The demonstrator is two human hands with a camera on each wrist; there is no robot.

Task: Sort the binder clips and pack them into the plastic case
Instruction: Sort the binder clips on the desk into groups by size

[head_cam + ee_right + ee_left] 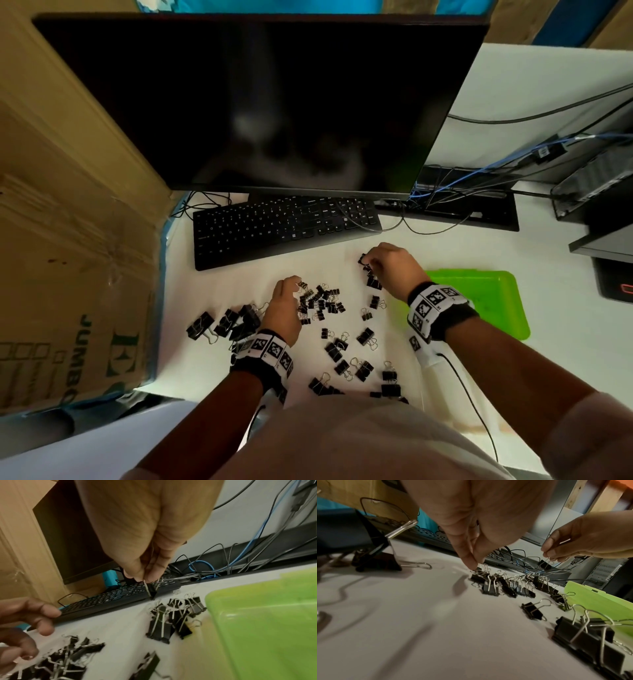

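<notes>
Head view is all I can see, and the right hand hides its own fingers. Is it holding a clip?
Observer: Yes. The left wrist view shows the right hand pinching a small clip by its wire handle, hanging clear of the table.
Operator: And the left hand?
Observer: From that same view, the left hand has its fingertips on an edge clip of the pile. I cannot tell whether they pinch it.
Operator: What lies under the right hand?
Observer: The right wrist view shows a bunch of clips on the table beside the green case.
</notes>
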